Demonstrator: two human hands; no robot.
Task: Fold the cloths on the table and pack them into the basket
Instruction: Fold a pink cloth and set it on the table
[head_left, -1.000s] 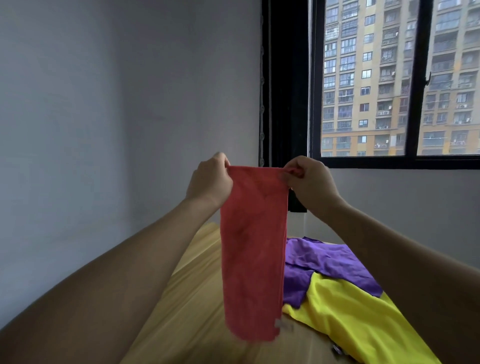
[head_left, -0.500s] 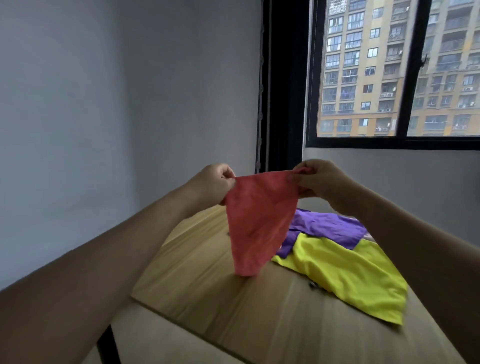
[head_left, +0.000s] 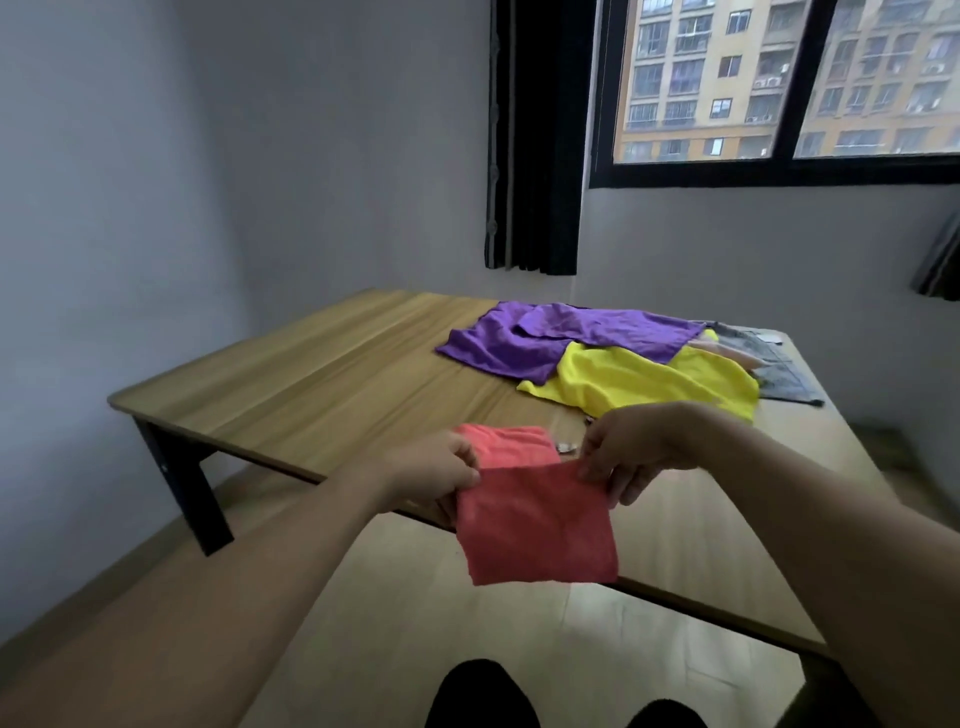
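A red cloth (head_left: 535, 525) is doubled over near the front edge of the low wooden table (head_left: 322, 374). My left hand (head_left: 434, 478) pinches its upper left corner and my right hand (head_left: 626, 452) pinches its upper right corner. One half lies on the table beyond my hands, the other hangs down toward me over the edge. A purple cloth (head_left: 550, 332), a yellow cloth (head_left: 639, 382) and a grey cloth (head_left: 779, 369) lie spread and overlapping at the table's far right. No basket is in view.
A small metal object (head_left: 566, 447) lies on the table just beyond the red cloth. A dark curtain (head_left: 535, 135) and a window (head_left: 779, 83) stand behind the table. My dark shoes (head_left: 483, 696) show on the light floor below.
My hands came down from chest height to the table's front edge, and the long hanging red cloth now lies folded over itself. The camera tilted downward.
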